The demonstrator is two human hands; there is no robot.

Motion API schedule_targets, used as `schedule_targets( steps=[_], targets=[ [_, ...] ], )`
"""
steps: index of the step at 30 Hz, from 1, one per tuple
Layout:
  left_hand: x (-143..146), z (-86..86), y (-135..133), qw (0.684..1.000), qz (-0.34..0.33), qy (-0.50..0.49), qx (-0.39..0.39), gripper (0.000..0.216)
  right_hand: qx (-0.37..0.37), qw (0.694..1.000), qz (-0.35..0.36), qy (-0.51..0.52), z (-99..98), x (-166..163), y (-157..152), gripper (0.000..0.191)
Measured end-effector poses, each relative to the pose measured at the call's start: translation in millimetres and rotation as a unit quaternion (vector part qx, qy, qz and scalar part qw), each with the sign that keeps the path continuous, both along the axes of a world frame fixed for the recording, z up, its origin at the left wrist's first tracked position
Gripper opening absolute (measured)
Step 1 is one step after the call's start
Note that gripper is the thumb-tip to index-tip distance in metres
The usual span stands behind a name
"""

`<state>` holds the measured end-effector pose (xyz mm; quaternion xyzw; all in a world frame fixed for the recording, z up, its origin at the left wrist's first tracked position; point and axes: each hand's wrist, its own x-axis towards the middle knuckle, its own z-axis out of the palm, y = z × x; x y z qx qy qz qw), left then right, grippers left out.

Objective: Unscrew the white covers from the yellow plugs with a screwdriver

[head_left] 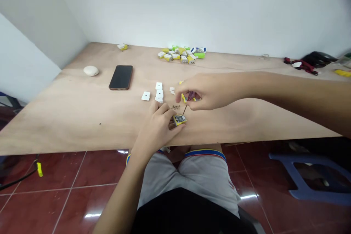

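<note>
My left hand is closed around a small yellow plug housing, pressing it on the table near the front edge. Its top is off and grey and dark parts show inside. In my right hand is a screwdriver, its dark red handle mostly hidden by the fingers and its shaft tilted down to the housing's right side. Just behind the housing lies a small pile of screws. Several white cover plates lie beyond my left hand. Yellow pieces show partly behind my right hand.
Several yellow, white and green plugs are heaped by the wall. A phone and a white rounded object lie on the left of the wooden table. Red and black items are far right. A blue stool stands below.
</note>
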<state>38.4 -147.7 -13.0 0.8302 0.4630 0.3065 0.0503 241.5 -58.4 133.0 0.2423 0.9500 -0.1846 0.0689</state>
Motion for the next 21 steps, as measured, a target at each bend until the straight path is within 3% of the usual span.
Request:
schedule_targets(
  steps=[4,17,21],
  targets=[
    [0.0,0.7,-0.7,1.0,0.001,-0.004,-0.005,0.017,0.001,0.999,-0.036,-0.022,0.6,1.1,1.1,0.02],
    [0.8,0.0,0.0,1.0,0.005,0.002,-0.001,0.017,-0.005,1.0,-0.021,-0.017,-0.9,5.5,3.2,0.028],
    [0.8,-0.3,0.0,1.0,0.006,0.003,0.005,0.018,0.015,0.999,-0.023,-0.018,-3.7,8.2,3.3,0.019]
  ],
)
